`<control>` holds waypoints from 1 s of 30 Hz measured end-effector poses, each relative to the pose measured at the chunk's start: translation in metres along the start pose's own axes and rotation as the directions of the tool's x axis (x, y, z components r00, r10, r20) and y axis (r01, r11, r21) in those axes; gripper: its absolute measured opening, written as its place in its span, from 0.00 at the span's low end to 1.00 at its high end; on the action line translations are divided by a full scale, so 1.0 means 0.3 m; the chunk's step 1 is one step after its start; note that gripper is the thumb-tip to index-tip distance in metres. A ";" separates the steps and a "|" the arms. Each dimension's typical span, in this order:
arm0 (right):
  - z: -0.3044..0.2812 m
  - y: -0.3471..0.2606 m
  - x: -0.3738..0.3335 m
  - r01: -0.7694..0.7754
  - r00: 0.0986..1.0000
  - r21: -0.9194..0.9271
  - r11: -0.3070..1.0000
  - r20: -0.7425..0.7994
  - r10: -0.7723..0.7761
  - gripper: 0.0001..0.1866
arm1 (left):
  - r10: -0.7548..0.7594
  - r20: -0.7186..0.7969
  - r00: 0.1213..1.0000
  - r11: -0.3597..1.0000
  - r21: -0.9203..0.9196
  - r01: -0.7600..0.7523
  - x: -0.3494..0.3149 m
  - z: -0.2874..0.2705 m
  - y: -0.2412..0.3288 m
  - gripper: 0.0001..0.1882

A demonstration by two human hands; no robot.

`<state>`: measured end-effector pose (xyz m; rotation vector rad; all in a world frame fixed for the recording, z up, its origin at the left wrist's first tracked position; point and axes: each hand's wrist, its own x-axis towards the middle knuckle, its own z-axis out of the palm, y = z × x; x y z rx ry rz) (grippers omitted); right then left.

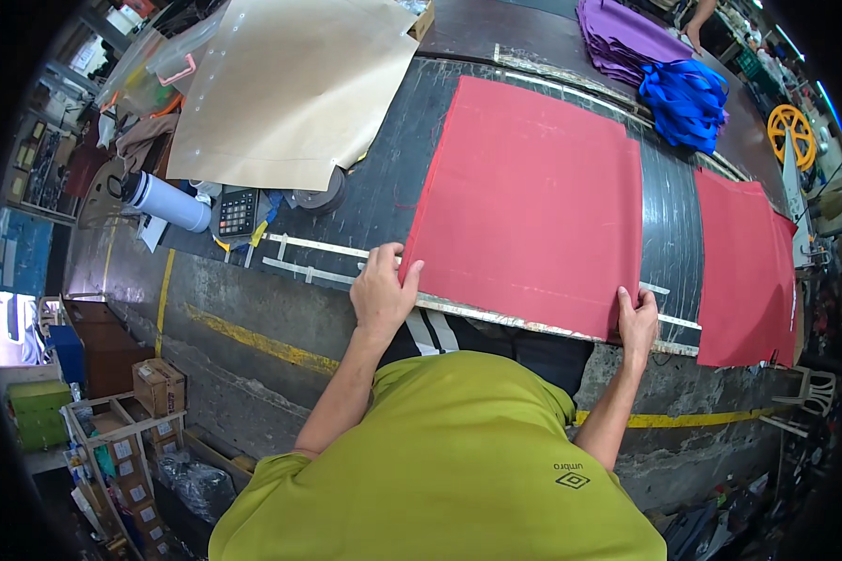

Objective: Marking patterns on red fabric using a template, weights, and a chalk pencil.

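A large rectangle of red fabric [533, 196] lies flat on the dark worktable in front of me; its doubled edges suggest more than one layer. At its near left corner my left hand [384, 288] grips the edge, thumb on the upper side. My right hand [637, 323] pinches the near right corner, with the thumb on top and the other fingers around the side. Further right, a second red fabric piece [744, 271] hangs partly over the table's front edge.
A big brown paper sheet [295, 89] covers the table's left part. Near it are a calculator [238, 213], a pale blue bottle [170, 202] and a dark tape roll [321, 194]. Purple fabric [627, 42] and blue straps [685, 103] lie far right, beside another person's hand [694, 35].
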<state>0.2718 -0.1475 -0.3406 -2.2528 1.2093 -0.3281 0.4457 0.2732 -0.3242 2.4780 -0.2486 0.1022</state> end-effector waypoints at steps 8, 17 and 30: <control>0.022 0.011 0.008 0.001 1.000 0.358 0.934 0.009 -0.005 0.30 | 0.079 -0.086 0.993 0.994 0.080 -0.072 -0.046 -0.004 -0.054 0.24; 0.024 0.076 0.017 -0.098 0.988 0.440 0.892 0.148 0.036 0.41 | -0.006 -0.075 0.997 1.000 0.015 0.007 -0.035 0.004 -0.061 0.17; 0.021 0.051 -0.001 -0.105 0.993 0.383 0.918 0.096 0.073 0.44 | -0.074 0.047 0.996 0.996 0.047 0.072 -0.030 0.018 -0.045 0.13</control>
